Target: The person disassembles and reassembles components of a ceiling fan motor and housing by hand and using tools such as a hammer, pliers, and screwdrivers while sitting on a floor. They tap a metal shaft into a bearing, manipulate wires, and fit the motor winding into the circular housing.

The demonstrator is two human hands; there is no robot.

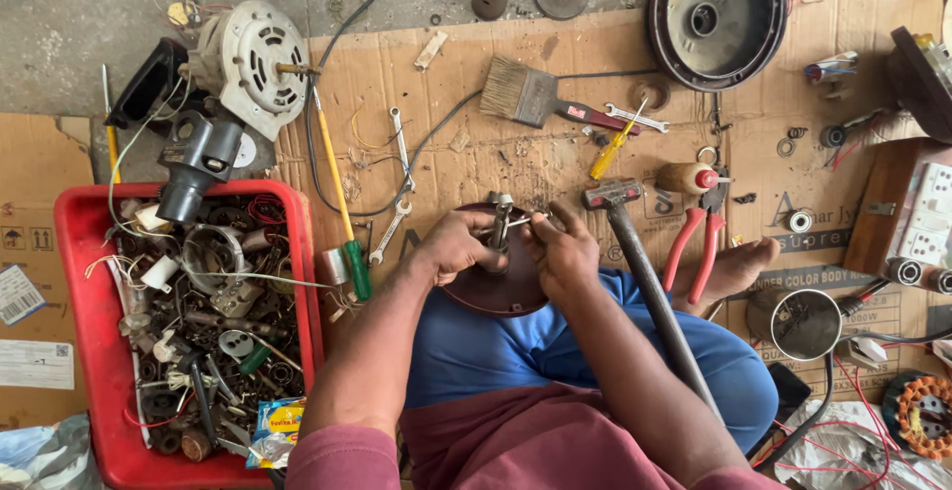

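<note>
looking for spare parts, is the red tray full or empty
Full: the red tray is heaped with metal parts and wires, nearly to its rim.

Tool-strewn cardboard [555, 168] on concrete floor [89, 44]

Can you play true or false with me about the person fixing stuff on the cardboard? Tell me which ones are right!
1. Both hands, left hand and right hand, are on the round dark brown metal cover. True.
2. The red plastic crate is filled with fruit. False: it holds metal parts, wires and small scraps.
3. The red-handled pliers lie on the cardboard sheet, apart from both hands. True.
4. The wide paintbrush with pale bristles is in the right hand. False: it lies on the cardboard, farther away from the person.
5. The green-handled screwdriver stands upright in the crate. False: it lies flat on the cardboard beside the crate.
</note>
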